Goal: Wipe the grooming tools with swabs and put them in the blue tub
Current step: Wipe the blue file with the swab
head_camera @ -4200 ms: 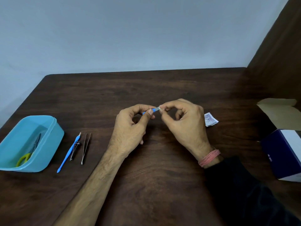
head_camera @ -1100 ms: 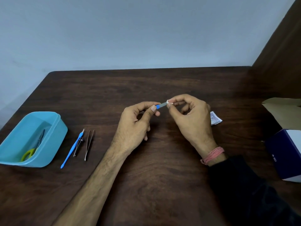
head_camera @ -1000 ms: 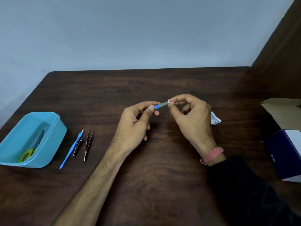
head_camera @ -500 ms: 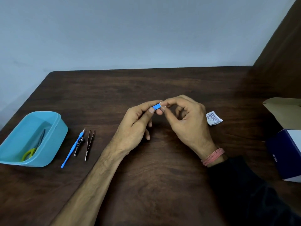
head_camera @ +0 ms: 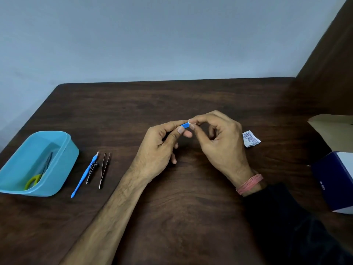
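Observation:
My left hand [head_camera: 159, 148] pinches a small blue-handled tool [head_camera: 185, 125] above the middle of the table; most of it is hidden by my fingers. My right hand [head_camera: 219, 142] pinches a white swab [head_camera: 190, 121] against the tool's end. At the left stands the blue tub [head_camera: 63, 167] with yellow-handled scissors [head_camera: 38, 175] inside. Beside the tub lie a blue cuticle pusher [head_camera: 85, 174], a nail clipper [head_camera: 92, 172] and tweezers [head_camera: 104, 170].
A torn white swab wrapper [head_camera: 250, 139] lies right of my right hand. An open navy and white box [head_camera: 333, 180] with a cardboard flap [head_camera: 332, 123] sits at the right edge. A brown panel stands at the far right, a pale wall behind.
My right hand has slid the swab back along the tool toward my left hand; the metal part seen a second ago is now covered. The tools by the tub have not moved.

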Demonstrator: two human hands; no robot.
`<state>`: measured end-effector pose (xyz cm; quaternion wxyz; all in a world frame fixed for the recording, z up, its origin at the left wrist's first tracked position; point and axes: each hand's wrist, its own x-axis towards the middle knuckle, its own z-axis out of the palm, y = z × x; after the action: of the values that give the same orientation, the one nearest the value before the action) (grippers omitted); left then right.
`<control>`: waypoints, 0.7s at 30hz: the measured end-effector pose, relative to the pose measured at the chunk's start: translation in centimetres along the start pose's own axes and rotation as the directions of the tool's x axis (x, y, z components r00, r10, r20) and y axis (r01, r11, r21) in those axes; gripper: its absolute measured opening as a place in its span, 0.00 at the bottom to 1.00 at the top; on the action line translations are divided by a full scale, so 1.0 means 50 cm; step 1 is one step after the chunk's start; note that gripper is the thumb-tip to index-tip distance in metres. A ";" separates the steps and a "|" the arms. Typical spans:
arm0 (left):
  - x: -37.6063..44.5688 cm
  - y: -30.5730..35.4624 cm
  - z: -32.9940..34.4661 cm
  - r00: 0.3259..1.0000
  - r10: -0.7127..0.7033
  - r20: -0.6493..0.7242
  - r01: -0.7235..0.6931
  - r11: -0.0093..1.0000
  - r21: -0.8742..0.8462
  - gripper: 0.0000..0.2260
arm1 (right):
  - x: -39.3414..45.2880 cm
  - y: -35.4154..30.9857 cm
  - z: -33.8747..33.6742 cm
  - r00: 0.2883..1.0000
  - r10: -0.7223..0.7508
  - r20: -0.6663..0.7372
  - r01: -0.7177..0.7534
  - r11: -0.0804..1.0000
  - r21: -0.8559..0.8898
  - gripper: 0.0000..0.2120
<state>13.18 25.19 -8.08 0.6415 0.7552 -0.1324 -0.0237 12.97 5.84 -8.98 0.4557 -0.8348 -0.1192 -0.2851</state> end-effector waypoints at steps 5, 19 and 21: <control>0.000 -0.002 -0.001 1.000 0.003 -0.022 -0.003 1.000 -0.004 0.11 | 0.000 0.003 0.001 1.000 -0.021 -0.001 0.021 0.999 0.033 0.05; 0.005 -0.004 0.003 0.997 0.037 -0.067 -0.045 0.991 -0.123 0.10 | -0.003 -0.012 -0.002 0.997 -0.066 -0.034 0.068 0.997 0.039 0.06; 0.004 -0.003 0.004 0.996 0.040 -0.085 -0.050 0.991 -0.124 0.10 | -0.003 -0.014 -0.001 0.996 -0.071 -0.046 0.072 0.997 0.028 0.05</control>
<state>13.36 24.99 -8.22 0.6934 0.7102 -0.1210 0.0137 12.52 6.20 -8.58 0.4603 -0.8164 -0.1429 -0.3181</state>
